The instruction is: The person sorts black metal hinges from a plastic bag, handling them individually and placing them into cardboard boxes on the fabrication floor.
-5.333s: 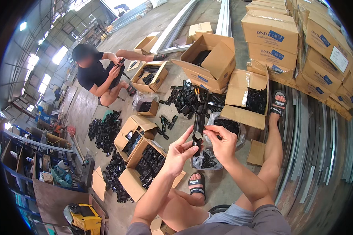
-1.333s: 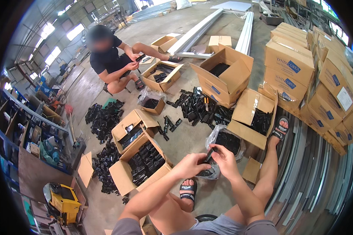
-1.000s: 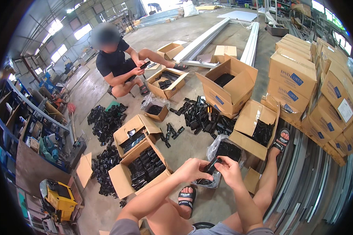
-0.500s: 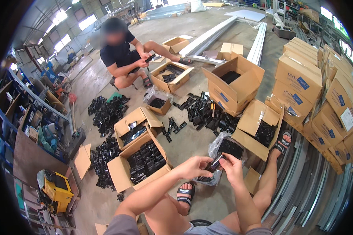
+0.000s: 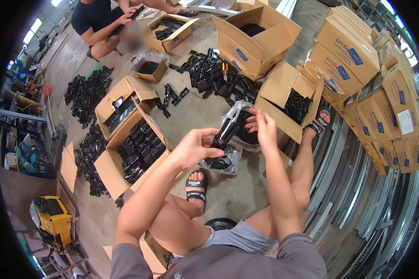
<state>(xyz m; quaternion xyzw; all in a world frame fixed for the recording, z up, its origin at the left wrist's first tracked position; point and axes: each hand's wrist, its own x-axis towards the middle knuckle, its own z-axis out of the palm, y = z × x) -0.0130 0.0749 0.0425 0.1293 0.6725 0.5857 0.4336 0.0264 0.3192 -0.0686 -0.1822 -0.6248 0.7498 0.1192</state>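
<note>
My left hand (image 5: 199,148) pinches a glossy black plastic part (image 5: 228,130), short and block-like, between thumb and fingers. To its right my right hand (image 5: 264,128) is apart from the part, its fingers loosely bent and spread, with nothing visible in them. Below and behind the hands lie a clear plastic bag (image 5: 234,166) with small black pieces and a plastic-lined container of small black pieces (image 5: 247,132), partly hidden by the hands. On my left, an open cardboard box (image 5: 111,162) is packed with similar black parts.
Loose black parts (image 5: 208,74) lie heaped on the floor, with orange-handled tools among them. More open boxes (image 5: 279,111) stand around. Stacked cartons (image 5: 347,56) on a pallet and long metal profiles (image 5: 344,204) line the right. A co-worker (image 5: 97,23) sits at the far left, hands on a black part.
My right hand has let go of the black part and moved away to its right. The left hand keeps hold of it. The view has tilted downward and shifted right.
</note>
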